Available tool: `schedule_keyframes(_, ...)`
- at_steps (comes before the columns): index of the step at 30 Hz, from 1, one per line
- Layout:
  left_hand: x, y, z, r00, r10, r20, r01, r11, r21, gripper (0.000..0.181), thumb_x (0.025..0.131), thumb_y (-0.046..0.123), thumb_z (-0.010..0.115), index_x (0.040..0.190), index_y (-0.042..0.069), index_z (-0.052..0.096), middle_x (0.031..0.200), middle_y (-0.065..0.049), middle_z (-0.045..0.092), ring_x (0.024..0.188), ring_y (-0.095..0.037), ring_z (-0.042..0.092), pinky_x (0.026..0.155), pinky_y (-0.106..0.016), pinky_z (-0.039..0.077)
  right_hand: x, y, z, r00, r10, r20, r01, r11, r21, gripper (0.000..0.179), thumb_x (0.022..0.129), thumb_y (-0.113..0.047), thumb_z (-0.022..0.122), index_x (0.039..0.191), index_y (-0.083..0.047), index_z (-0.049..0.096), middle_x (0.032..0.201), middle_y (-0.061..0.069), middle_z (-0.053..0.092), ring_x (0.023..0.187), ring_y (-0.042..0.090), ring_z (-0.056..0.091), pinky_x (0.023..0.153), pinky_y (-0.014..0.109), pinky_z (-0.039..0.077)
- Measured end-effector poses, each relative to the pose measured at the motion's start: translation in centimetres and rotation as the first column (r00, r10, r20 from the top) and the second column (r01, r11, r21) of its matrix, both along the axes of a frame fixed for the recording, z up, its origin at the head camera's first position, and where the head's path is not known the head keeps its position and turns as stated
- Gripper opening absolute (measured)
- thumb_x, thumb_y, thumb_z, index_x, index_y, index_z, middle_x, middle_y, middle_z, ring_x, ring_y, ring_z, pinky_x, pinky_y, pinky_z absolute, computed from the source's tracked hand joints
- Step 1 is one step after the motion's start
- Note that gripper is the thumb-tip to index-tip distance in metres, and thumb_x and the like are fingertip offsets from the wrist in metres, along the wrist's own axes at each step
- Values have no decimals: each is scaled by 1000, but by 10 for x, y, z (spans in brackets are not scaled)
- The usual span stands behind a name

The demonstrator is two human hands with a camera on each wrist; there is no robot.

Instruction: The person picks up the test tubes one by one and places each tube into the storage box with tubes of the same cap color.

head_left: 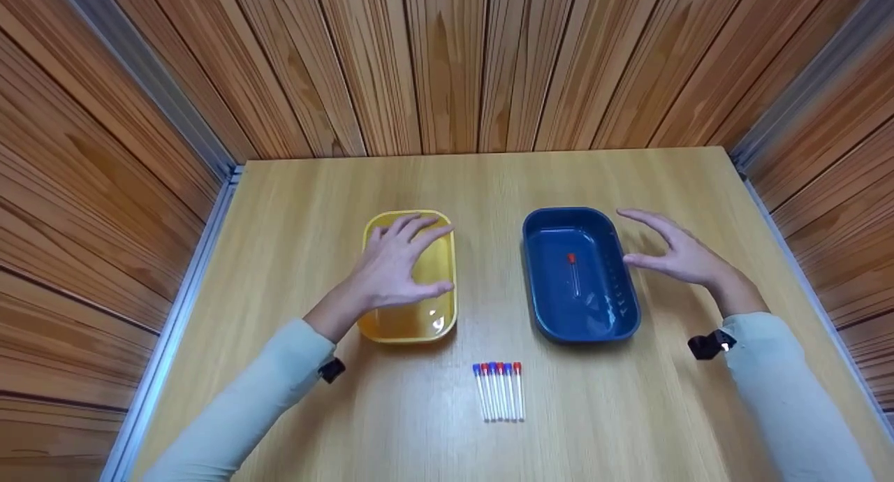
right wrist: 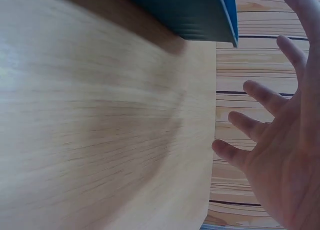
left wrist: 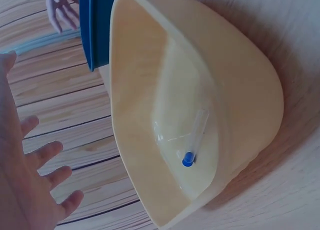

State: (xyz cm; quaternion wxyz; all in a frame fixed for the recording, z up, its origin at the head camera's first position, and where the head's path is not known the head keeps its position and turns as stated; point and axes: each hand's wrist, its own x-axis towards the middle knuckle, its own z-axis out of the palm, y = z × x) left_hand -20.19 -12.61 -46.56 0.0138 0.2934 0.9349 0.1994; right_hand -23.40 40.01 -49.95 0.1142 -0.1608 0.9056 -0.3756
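My left hand [head_left: 404, 267] hovers over the yellow tray [head_left: 408, 340], fingers spread and holding nothing. Inside that tray lies a clear tube with a blue cap [left wrist: 188, 159], seen in the left wrist view; in the head view the hand covers it. To the right of the blue tray [head_left: 539, 314] is my right hand [head_left: 679, 253], its fingers spread, nothing in its grasp. A clear tube with a red cap [head_left: 572, 260] lies on the blue tray's floor. Nearer the front, several tubes with red and blue caps [head_left: 499, 392] lie side by side in a row.
Both trays stand on a light wooden table [head_left: 489, 258], a gap between them. Wood-plank walls [head_left: 447, 70] enclose the table at the back and on both sides, with metal rails [head_left: 167, 328] along the edges. A small dark camera [head_left: 711, 344] sits at each wrist.
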Motion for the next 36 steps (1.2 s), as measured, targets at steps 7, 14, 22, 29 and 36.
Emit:
schedule_keyframes(7,6,3,-3,995,-65,78,66,998,-3,95,92,75,68,174,36,42,177,-7,46,163,-39,42,126,-69,38,5,1,-7,998,-11,61,9,999,36,86,104,-34,80,177,-29,35,187,21,24,172,59,16,123,97,14)
schedule_keyframes(14,15,3,-8,984,-90,155,85,996,40,96,89,73,73,173,36,45,171,-9,50,160,-36,44,130,-70,36,11,3,-17,996,-5,86,1,999,41,88,104,-35,80,178,-25,33,186,23,23,171,60,16,124,96,15)
schedule_keyframes(22,32,7,-9,978,-115,177,114,993,12,98,86,69,78,171,34,47,161,-10,55,148,-33,50,123,-62,45,15,4,-25,993,-1,116,-2,1000,19,87,107,-32,78,179,-21,31,186,24,23,171,61,17,129,91,17)
schedule_keyframes(29,44,14,-14,977,-137,165,137,991,11,98,85,75,75,170,33,49,152,-9,59,136,-29,54,111,-53,50,15,5,-28,994,25,110,-25,1000,2,87,106,-25,78,179,-20,30,187,24,24,170,63,20,130,89,20)
schedule_keyframes(36,55,17,-19,971,-114,209,122,992,-25,105,81,81,76,171,36,47,144,-6,58,127,-23,51,101,-41,45,17,5,-29,991,35,132,-34,999,-6,90,107,-25,77,180,-22,27,189,22,21,172,61,17,129,91,17)
